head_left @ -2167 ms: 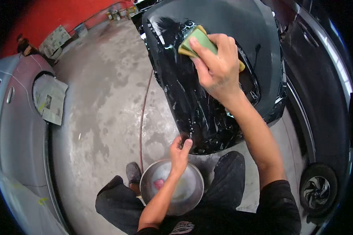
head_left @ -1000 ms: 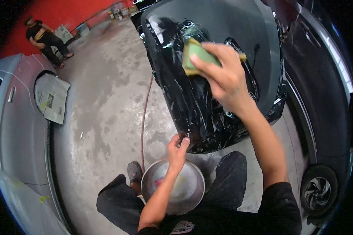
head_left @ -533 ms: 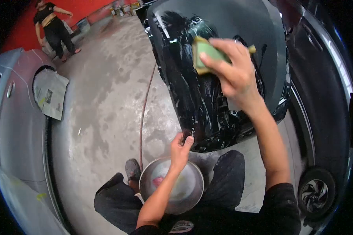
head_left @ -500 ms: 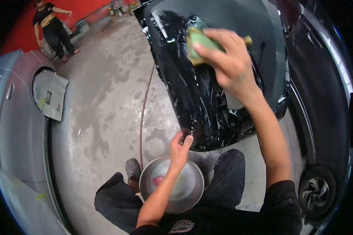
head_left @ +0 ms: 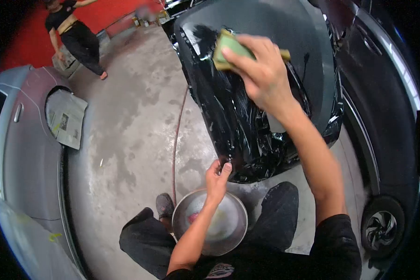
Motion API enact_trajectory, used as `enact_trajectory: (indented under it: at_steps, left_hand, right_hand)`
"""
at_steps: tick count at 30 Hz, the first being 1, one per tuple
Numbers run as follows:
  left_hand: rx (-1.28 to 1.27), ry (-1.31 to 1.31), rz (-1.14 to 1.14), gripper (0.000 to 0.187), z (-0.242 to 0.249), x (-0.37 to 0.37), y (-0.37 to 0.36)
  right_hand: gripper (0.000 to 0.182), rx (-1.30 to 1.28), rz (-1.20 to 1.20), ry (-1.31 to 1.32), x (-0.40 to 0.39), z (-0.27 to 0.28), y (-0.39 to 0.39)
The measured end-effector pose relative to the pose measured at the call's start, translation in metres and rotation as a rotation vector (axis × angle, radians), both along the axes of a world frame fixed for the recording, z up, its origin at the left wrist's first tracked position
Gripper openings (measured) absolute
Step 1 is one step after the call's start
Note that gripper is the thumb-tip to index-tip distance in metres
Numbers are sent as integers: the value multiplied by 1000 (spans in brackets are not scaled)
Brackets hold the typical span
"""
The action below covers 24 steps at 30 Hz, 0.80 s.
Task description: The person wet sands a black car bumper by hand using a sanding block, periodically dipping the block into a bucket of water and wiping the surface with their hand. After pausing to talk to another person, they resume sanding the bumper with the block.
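Observation:
My right hand (head_left: 266, 70) is closed round a green block (head_left: 235, 46) with yellowish sandpaper-like sheet wrapped about it, pressed on the upper left part of a large black panel (head_left: 228, 112). The panel's surface looks wet and glossy there, and matt grey farther right. At the panel's lower left corner, my left hand (head_left: 218, 175) grips the edge between thumb and fingers. Below that hand, between my knees, stands a round metal basin (head_left: 240, 226) with cloudy liquid and a small pink-red item (head_left: 192, 217) in it.
A silver-grey car (head_left: 32, 140) with newspaper (head_left: 67, 119) over its wheel opening stands at left. On the right is a dark car (head_left: 382, 93). A person (head_left: 74, 35) is at the upper left, by a red wall. A hose (head_left: 178, 130) runs along the floor.
My right hand and the block have shifted slightly left on the panel. My left hand keeps its hold. The person at the upper left has stepped to the right with an arm raised.

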State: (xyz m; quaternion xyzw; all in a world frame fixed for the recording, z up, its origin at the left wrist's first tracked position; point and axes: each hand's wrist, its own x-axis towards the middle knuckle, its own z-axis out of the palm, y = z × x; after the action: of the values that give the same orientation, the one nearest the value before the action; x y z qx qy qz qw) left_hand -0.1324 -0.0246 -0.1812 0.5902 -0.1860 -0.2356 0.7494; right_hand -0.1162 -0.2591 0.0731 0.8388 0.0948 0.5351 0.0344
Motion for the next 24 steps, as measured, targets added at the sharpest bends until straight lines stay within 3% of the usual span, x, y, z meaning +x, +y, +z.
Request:
enact_trajectory:
  at_steps: [3,8,11,13,15,18,22,24]
  left_hand:
    - [0,-31,-3,41,0,0,-5]
    - [14,-52,-11,40,-1,0,-3]
    - [15,-45,-5,42,4,5,1]
    - [3,-38,1,42,5,8,-1]
    - [-6,-21,10,42,7,9,1]
    - [66,-63,-34,45,18,14,3]
    - [141,-354,148,58,52,48,7]
    - [225,-791,291,66,89,77,3]
  right_hand:
    - [41,131,33,15,-33,-27,14]
    - [37,0,-71,-61,15,14,2]
    - [39,60,-50,-84,14,22,5]
    - [41,554,163,-19,-16,8,8]
    - [44,892,392,101,-63,-14,21]
    - [47,1239,559,345,-118,-50,42]
    - [48,1355,805,477,-148,-115,60]
    - [48,1429,826,685,-161,-144,78]
